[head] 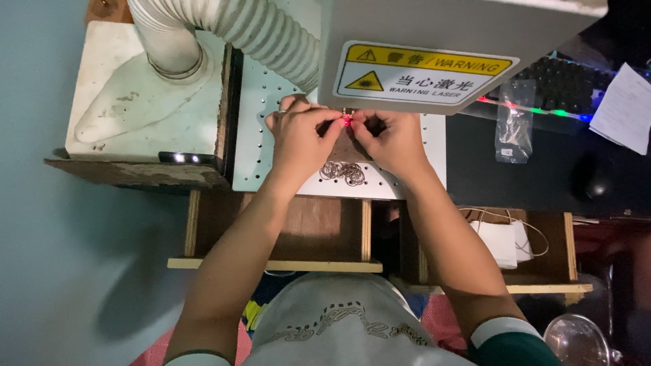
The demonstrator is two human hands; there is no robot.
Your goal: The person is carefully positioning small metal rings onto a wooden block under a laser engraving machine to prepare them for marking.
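My left hand [298, 132] and my right hand [393, 139] meet under the grey head of a laser machine [434, 41]. Their fingertips pinch a small part [347, 120] between them, lit by a red spot of light. The part is too small to make out. Both hands rest over a white perforated work plate [261, 122]. A small pile of thin metal rings [343, 171] lies on the plate just below my hands.
A white ribbed hose [230, 27] runs to a hood at the left. A phone [190, 158] lies on the wooden shelf edge. A keyboard with coloured lights [563, 85], a plastic bag [513, 129], a paper sheet [627, 108] and a mouse [593, 183] sit at right.
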